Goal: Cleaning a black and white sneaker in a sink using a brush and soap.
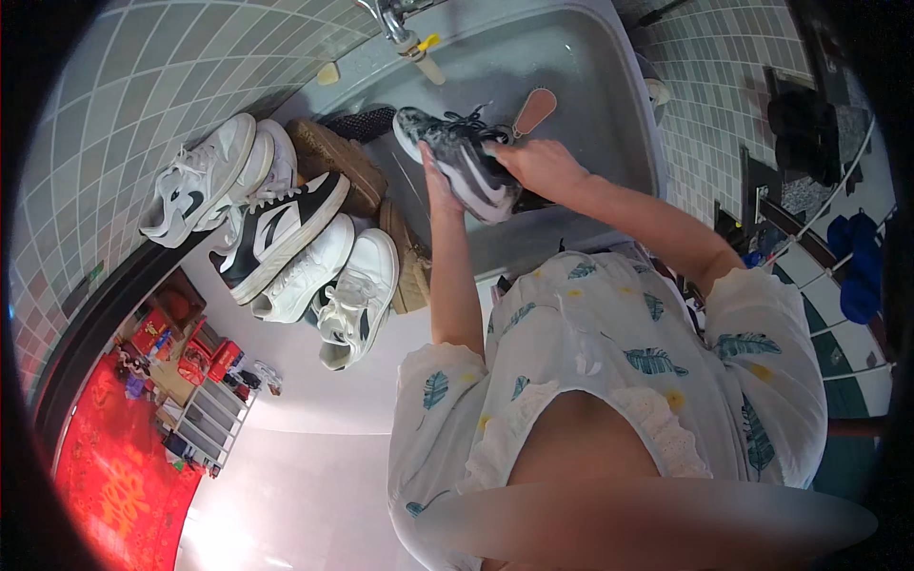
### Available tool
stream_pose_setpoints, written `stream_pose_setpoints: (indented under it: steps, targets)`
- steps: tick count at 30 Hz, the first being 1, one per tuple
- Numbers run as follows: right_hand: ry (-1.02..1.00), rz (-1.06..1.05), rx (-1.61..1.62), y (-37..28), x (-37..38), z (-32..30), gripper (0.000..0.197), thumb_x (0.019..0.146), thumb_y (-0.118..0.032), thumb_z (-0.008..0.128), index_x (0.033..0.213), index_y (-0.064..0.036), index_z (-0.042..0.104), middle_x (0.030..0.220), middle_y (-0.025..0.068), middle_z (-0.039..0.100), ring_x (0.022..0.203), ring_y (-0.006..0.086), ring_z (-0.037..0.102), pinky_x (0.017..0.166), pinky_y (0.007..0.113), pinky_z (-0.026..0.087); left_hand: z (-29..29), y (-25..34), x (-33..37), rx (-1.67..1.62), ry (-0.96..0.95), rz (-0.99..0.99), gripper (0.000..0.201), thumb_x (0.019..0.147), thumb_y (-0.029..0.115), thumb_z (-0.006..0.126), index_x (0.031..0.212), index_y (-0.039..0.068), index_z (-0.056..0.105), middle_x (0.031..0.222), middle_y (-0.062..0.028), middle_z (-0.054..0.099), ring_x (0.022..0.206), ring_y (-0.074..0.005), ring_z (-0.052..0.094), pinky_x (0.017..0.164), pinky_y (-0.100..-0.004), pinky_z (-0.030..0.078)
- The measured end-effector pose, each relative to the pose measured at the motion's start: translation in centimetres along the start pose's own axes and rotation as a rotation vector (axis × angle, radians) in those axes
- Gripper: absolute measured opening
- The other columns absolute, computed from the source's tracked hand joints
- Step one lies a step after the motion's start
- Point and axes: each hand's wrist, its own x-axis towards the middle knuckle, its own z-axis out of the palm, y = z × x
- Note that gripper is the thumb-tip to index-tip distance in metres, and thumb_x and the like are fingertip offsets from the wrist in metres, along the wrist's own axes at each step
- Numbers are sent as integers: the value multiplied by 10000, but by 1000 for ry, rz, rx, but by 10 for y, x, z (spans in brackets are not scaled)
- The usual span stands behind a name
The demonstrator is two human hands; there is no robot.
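A black and white sneaker (466,162) is tilted over the sink, its toe toward the upper left and its dark laces loose. My left hand (444,183) grips it from below along the side. My right hand (538,169) is closed at the sneaker's collar, with the fingertips partly hidden against the shoe. Just beyond that hand is a pink, oval, flat-looking piece (536,111) with a narrow end. Whether my fingers touch it, I cannot tell.
The grey sink (609,86) has a metal tap (395,29) with a yellow lever at its far side. White sneakers (357,295), a black and white sneaker (281,228) and brown shoes (338,167) crowd the left edge. A yellowish soap piece (328,74) sits on the rim.
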Motion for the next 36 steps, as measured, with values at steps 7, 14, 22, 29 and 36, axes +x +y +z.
stream_pose_setpoints:
  steps: [7,14,22,29,36]
  targets:
    - [25,144,297,31,22,29,220,876,-215,493,988,-99,641,829,208,638,794,403,617,681,493,476,44,-15,-23,118,-80,-252,701,859,624,445,1224,30,521,1166,-143,591,1051,-307,576,939,-437,449]
    - [-40,188,328,26,-50,5,254,870,-214,465,888,-58,665,866,232,639,856,407,614,736,486,479,59,13,-43,312,-112,-354,688,818,618,523,1237,73,525,1169,-112,599,1038,-287,585,931,-404,447]
    - [131,170,386,5,-80,-4,179,809,-108,492,902,-36,627,833,204,645,839,389,624,727,470,496,77,29,-33,395,-199,-442,586,838,547,557,1141,47,581,1064,-115,642,944,-286,624,861,-411,490]
    - [371,372,369,7,-50,17,166,817,-123,481,896,-49,606,788,221,624,772,390,622,668,471,489,84,14,-31,603,-241,-459,701,806,600,558,1267,76,492,1185,-124,573,1038,-304,575,939,-411,439]
    - [457,440,289,-7,-55,39,202,772,-98,506,893,-54,662,797,226,632,759,372,640,677,464,505,56,8,-38,710,-303,-403,739,794,591,575,1307,71,459,1268,-98,533,1138,-266,516,976,-379,393]
